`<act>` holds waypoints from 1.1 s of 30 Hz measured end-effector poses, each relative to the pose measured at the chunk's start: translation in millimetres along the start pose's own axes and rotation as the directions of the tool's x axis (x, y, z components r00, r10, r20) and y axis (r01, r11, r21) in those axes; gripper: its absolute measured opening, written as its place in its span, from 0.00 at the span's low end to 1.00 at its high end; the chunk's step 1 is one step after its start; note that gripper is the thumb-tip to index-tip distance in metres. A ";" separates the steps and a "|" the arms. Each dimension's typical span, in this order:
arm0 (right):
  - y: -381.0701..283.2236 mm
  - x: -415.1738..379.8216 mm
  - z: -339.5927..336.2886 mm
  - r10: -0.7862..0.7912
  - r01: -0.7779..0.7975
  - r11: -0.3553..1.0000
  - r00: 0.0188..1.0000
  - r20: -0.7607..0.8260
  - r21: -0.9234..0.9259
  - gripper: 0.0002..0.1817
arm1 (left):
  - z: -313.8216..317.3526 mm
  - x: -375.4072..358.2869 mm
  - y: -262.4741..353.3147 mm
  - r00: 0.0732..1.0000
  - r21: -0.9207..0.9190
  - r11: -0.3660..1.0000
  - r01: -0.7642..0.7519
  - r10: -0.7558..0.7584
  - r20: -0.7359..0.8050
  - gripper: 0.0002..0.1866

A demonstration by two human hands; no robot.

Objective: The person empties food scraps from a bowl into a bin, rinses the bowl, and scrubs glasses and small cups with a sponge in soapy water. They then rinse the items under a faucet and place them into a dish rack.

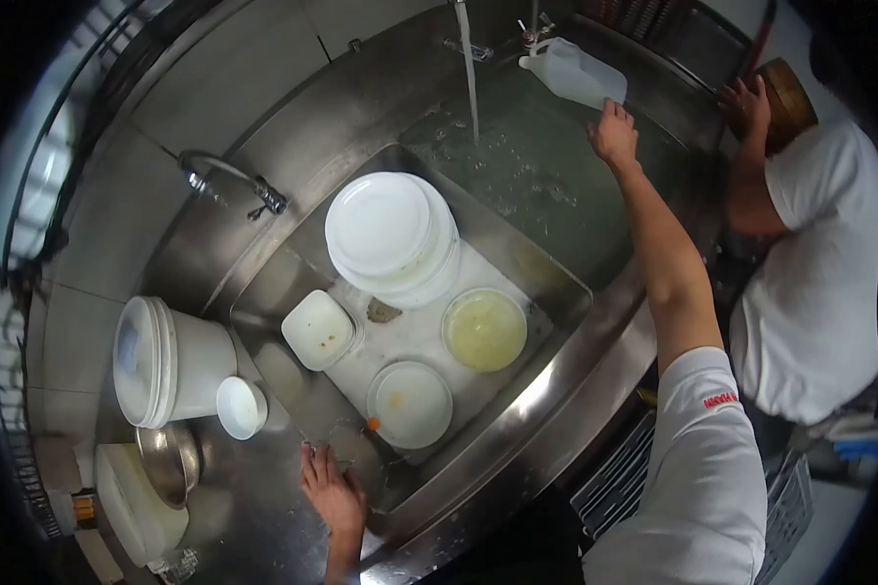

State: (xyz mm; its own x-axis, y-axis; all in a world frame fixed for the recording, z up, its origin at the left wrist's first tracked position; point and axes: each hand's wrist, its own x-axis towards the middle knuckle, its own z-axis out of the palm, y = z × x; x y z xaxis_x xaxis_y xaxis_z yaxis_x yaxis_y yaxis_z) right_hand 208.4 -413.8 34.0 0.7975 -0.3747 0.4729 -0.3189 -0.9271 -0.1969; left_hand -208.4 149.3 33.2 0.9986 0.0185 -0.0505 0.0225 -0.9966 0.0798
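My right hand (615, 134) reaches over the water-filled sink basin (546, 195), its fingers closed at the base corner of a translucent white plastic jug (580, 76). The jug is tilted, its mouth to the left. My left hand (334, 492) is open, fingers stretched out, at the near left edge of the other basin, and holds nothing. Closest to it in that basin is a round white dish (410, 405) with an orange scrap at its rim. Beside it are a dish of yellowish liquid (485, 330), a stack of white plates (379, 226) and squarish white dishes (318, 330).
Water runs from a tap (468, 73) into the far basin. A second faucet (229, 175) is on the left. A lidded white bucket (190, 361), a small white bowl (241, 408) and a metal bowl (169, 463) are at left. Another person (810, 292) holds a round wooden container (785, 102) at right.
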 end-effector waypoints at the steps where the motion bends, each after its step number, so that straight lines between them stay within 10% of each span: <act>1: 3.7 9.4 7.0 0.003 0.001 0.999 0.996 0.086 -0.054 0.22 | 0.0 2.6 5.6 0.999 0.011 0.999 0.035 -0.035 -0.002 0.30; 6: -21.4 7.7 45.4 -0.068 0.080 0.997 0.890 0.451 -0.008 0.15 | 2.1 12.7 36.5 0.987 0.105 0.983 0.147 -0.139 -0.083 0.30; 9: -52.1 33.1 -1.9 -0.193 0.244 0.926 0.962 -0.195 0.289 0.17 | 2.1 17.1 37.5 0.982 0.108 0.978 0.180 -0.172 -0.081 0.31; 11: -53.1 91.4 -7.7 0.064 -0.034 0.997 0.855 -0.515 0.066 0.18 | 3.5 17.5 35.8 0.980 0.143 0.970 0.195 -0.188 -0.058 0.31; 13: -19.7 138.1 36.7 0.387 -0.377 0.921 0.858 -0.339 0.098 0.21 | 4.9 17.7 37.1 0.982 0.143 0.973 0.182 -0.173 -0.074 0.30; 14: 10.1 156.6 58.1 0.404 -0.431 0.878 0.901 0.158 0.211 0.21 | 4.9 19.3 36.5 0.982 0.143 0.974 0.176 -0.164 -0.090 0.30; 15: 30.7 164.4 80.3 0.272 -0.522 0.807 0.742 0.613 0.275 0.22 | 4.9 20.3 35.5 0.981 0.151 0.971 0.184 -0.172 -0.090 0.29; 17: 37.2 122.7 128.8 0.090 -0.142 0.979 0.944 0.316 0.146 0.23 | 6.5 20.2 35.9 0.978 0.159 0.966 0.202 -0.189 -0.089 0.29; 21: -14.2 35.7 77.9 0.374 -0.492 0.845 0.825 0.424 0.210 0.27 | 1.6 19.9 38.9 0.977 0.132 0.970 0.206 -0.197 -0.077 0.28; 24: -7.7 21.2 49.5 0.231 -0.279 0.959 0.863 0.450 0.041 0.32 | 1.7 23.2 39.0 0.975 0.131 0.967 0.216 -0.208 -0.075 0.27; 26: -19.4 52.9 6.6 -0.071 0.068 0.997 0.993 0.094 0.030 0.33 | -0.3 23.5 41.3 0.974 0.121 0.967 0.223 -0.215 -0.077 0.26; 28: -26.7 85.2 9.6 -0.424 0.415 0.905 0.898 0.119 0.088 0.31 | 0.6 23.1 40.4 0.974 0.119 0.969 0.218 -0.207 -0.091 0.26; 30: -11.6 121.8 52.1 -0.748 0.643 0.660 0.516 0.417 0.388 0.29 | 0.2 21.8 38.8 0.974 0.104 0.972 0.210 -0.200 -0.105 0.25; 33: -2.6 100.0 39.0 -0.751 0.687 0.655 0.638 0.171 0.316 0.22 | 0.3 19.3 36.9 0.973 0.063 0.977 0.203 -0.194 -0.127 0.25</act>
State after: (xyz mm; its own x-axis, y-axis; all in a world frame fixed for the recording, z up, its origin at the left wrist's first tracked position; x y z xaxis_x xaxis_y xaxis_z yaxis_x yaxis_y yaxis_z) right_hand 309.0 -448.6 48.3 0.8357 0.4586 0.3022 0.5005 -0.8625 -0.0753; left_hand -188.3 112.9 34.9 0.9731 0.2218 0.0619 0.2219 -0.9751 0.0052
